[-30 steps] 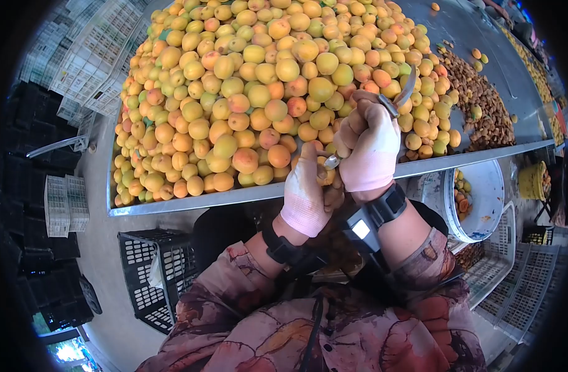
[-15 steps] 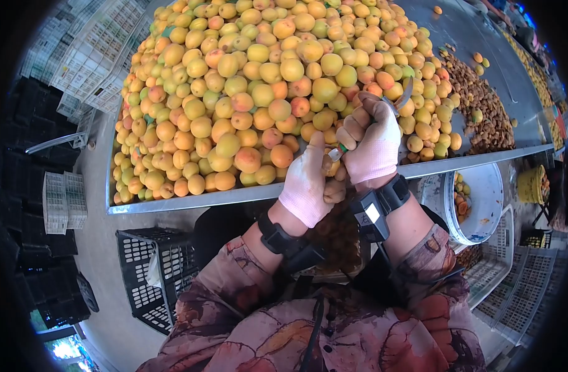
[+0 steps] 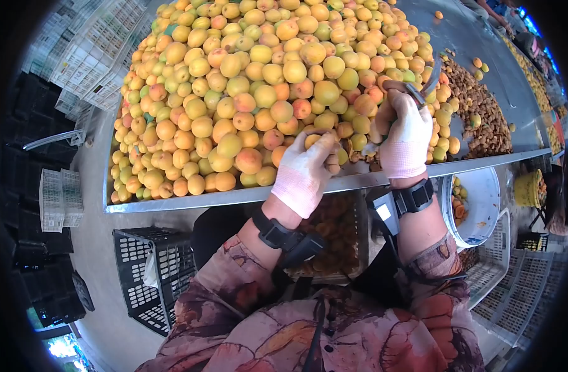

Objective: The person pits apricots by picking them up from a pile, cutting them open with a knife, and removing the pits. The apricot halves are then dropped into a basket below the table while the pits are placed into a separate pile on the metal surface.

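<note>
Pale gloves with pinkish cuffs cover both hands. My left hand [image 3: 308, 167] is closed around a yellow-orange apricot [image 3: 317, 139] at the near edge of a big heap of apricots [image 3: 234, 93]. To its right, my right hand [image 3: 403, 133] is wrapped round a tool with a curved metal blade [image 3: 431, 77] that points up and away. Its handle is mostly hidden in the fingers. The two hands are apart, both over the near rim of the metal table [image 3: 234, 198].
Brown pits [image 3: 482, 111] lie right of the heap. Below the rim stand a white bucket [image 3: 476, 208] with fruit pieces, a black crate [image 3: 150, 273] and a crate of halved fruit [image 3: 333, 239]. White crates [image 3: 98, 49] are stacked left; people are partly visible at far right.
My hands have moved apart. My right hand went right and slightly up with the blade; my left hand shifted a little, and the apricot in it shows more clearly.
</note>
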